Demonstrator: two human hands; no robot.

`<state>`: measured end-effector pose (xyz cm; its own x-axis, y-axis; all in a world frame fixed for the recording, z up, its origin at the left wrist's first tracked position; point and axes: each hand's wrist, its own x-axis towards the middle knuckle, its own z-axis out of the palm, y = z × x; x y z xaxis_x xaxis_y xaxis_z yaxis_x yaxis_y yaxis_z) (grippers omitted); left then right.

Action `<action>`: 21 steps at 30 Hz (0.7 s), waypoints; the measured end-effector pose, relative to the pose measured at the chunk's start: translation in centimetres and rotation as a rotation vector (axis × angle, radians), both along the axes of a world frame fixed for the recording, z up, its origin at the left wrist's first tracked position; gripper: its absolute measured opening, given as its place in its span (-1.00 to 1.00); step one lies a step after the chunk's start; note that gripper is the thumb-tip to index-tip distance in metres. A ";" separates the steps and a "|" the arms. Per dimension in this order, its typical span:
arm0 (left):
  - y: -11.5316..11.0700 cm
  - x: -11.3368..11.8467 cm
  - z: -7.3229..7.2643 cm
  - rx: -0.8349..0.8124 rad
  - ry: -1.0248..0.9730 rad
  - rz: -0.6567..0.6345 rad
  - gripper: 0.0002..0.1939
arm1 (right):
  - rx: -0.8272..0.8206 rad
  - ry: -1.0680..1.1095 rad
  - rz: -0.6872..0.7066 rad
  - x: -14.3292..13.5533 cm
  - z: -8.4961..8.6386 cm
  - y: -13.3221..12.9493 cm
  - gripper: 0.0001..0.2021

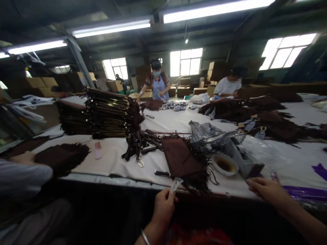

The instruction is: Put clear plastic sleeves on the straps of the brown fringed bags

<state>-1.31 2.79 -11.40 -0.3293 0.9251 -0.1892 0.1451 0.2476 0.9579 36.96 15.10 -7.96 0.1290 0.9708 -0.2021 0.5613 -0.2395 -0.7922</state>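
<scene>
Below the table edge, my left hand (163, 207) is closed on a metal clasp (175, 184) with clear film around it. Just beyond lies a dark brown fringed bag (182, 154), with a short dark strap (162, 173) at its left. My right hand (265, 190) reaches in from the right, thumb and fingers pinched together beside a grey box-shaped holder (245, 163), which looks like a tape dispenser. What the pinch holds, if anything, is too small to name. Left of that holder stands a round white dish (216, 167) with something brown inside.
Tall stacks of brown pieces (109, 114) and loose straps with clasps (139, 149) stand left of centre. Crumpled silvery wrap (204, 134) and purple plastic (304, 192) lie to the right. A co-worker's sleeve (22, 175) is close on my left; other people work across the table.
</scene>
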 end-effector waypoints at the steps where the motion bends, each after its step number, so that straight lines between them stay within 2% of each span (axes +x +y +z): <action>1: -0.2 0.1 0.1 0.003 0.006 0.002 -0.60 | -0.035 0.049 0.150 -2.3 0.4 -1.3 -0.72; 3: -0.5 0.2 0.2 0.015 0.026 0.004 -0.63 | -0.119 0.128 0.414 -7.7 1.3 -3.8 -0.67; 5: -0.8 0.3 0.3 0.036 0.065 -0.007 -0.64 | -0.152 0.233 0.562 -13.4 2.2 -5.8 -0.67; 8: -1.2 0.3 0.5 0.100 0.155 -0.030 -0.66 | -0.171 0.327 0.664 -20.6 2.7 -7.0 -0.69; 10: -1.5 0.1 0.8 0.154 0.231 -0.045 -0.68 | -0.156 0.393 0.676 -23.9 2.4 -6.9 -0.70; 12: -1.7 -0.1 1.0 0.193 0.324 -0.065 -0.67 | -0.142 0.383 0.650 -26.1 1.6 -6.5 -0.71; 15: -2.1 -0.4 0.2 0.218 0.490 -0.075 -0.67 | -0.158 0.188 0.570 -28.0 -0.1 -6.0 -0.74; 17: -2.0 -0.6 -1.3 0.245 0.594 -0.071 -0.68 | -0.190 0.047 0.536 -28.8 -1.0 -5.8 -0.75; 21: -0.9 -0.9 -5.4 0.236 0.800 -0.015 -0.68 | -0.130 -0.092 0.488 -29.8 -1.8 -5.7 -0.79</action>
<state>-2.20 1.90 -16.77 -0.2694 0.9165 0.2957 0.8053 0.0461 0.5911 7.17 9.45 -9.74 -0.3096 0.8900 -0.3347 0.6984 -0.0260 -0.7152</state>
